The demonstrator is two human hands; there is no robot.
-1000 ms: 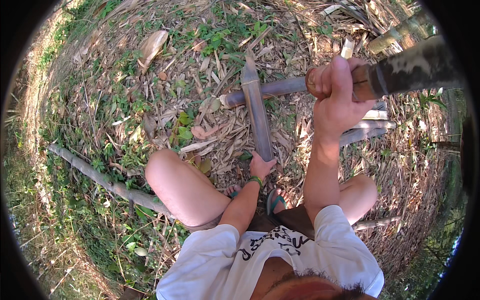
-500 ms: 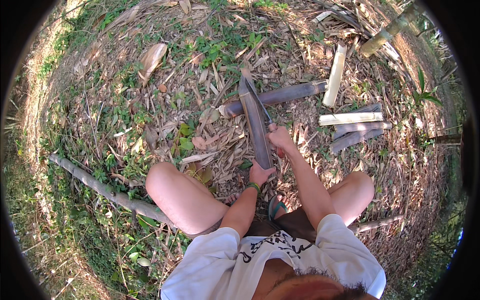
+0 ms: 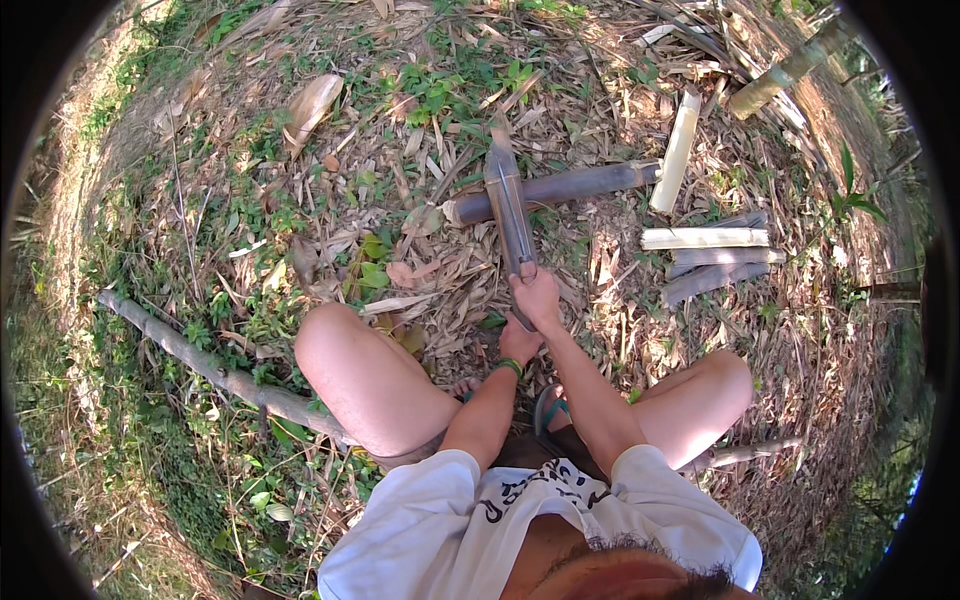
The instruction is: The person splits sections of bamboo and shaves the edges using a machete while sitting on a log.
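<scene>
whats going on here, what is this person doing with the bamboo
A person squats on leaf-littered ground with both hands on a split bamboo piece. The right hand grips it higher up, the left hand holds its near end. The piece lies across a round bamboo pole. Several cut bamboo sections lie off to the right.

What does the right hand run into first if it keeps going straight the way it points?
Probably the round bamboo pole lying crosswise. The right hand points up along the split bamboo piece it grips, which rests over that pole; past it, only leaf litter. Depth is uncertain.
</scene>
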